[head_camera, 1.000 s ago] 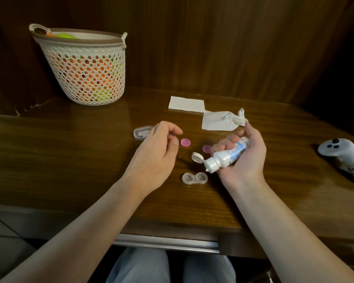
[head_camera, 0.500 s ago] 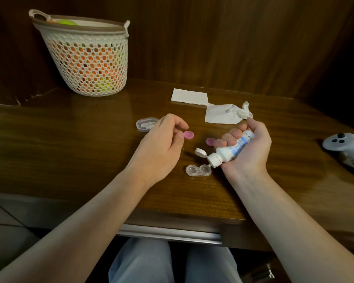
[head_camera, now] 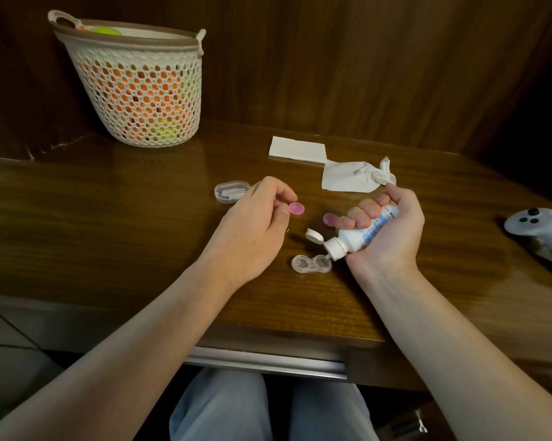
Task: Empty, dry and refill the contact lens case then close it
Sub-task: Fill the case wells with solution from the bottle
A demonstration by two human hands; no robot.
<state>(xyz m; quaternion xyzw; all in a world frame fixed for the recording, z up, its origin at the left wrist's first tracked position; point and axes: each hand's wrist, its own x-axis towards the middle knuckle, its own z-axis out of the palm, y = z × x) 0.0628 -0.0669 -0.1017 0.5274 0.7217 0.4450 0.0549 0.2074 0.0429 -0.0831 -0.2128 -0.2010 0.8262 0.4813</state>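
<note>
The clear contact lens case (head_camera: 311, 264) lies open on the wooden table (head_camera: 109, 224), both wells uncovered. My right hand (head_camera: 386, 230) grips a white solution bottle (head_camera: 359, 235), tilted down to the left. The bottle's flip cap hangs open and its nozzle sits just above the case's right well. My left hand (head_camera: 252, 224) has its thumb and forefinger at the left edge of a pink screw cap (head_camera: 296, 208), pinching it on the table. A second pink cap (head_camera: 329, 219) lies beside my right fingers.
A clear oval lid (head_camera: 231, 191) lies behind my left hand. A folded tissue (head_camera: 297, 150) and a crumpled tissue (head_camera: 351, 178) sit further back. A white mesh basket (head_camera: 141, 87) stands at back left. A white controller (head_camera: 539, 227) rests at the right edge.
My left hand moved right and its fingertips closed on the pink cap. My right hand lowered the bottle, bringing the nozzle down over the case.
</note>
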